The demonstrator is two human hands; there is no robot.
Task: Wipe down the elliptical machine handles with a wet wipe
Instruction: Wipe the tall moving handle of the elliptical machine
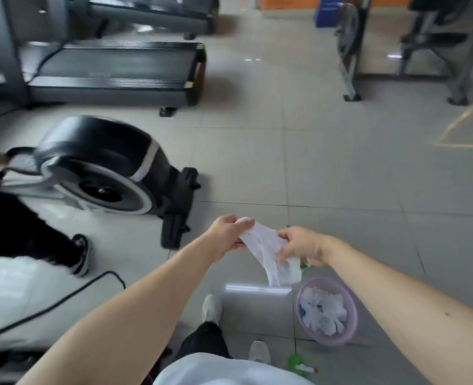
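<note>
**gymrat22:** so what's scattered over that grey tiled floor (327, 168)?

**mopguy:** two treadmills up on the left, the near one (113, 70) with a second (152, 12) behind it. There's a weight bench frame (435, 43) on the far right. A lilac basket (351, 307) sits near a pair of white sneakers (211, 308), full of crumpled white sheets (324, 312). A green spray bottle (296, 362) is just below it. A black cable (102, 274) snakes along the left, with somebody's black shoe (81, 254) close by. Tan tape lines (463, 144) on the right.

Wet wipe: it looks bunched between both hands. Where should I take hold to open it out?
Probably its loose lower end, from below with the right hand, while the left hand pinches the top. The wet wipe runs twisted between the hands; only that tail hangs free.
</note>
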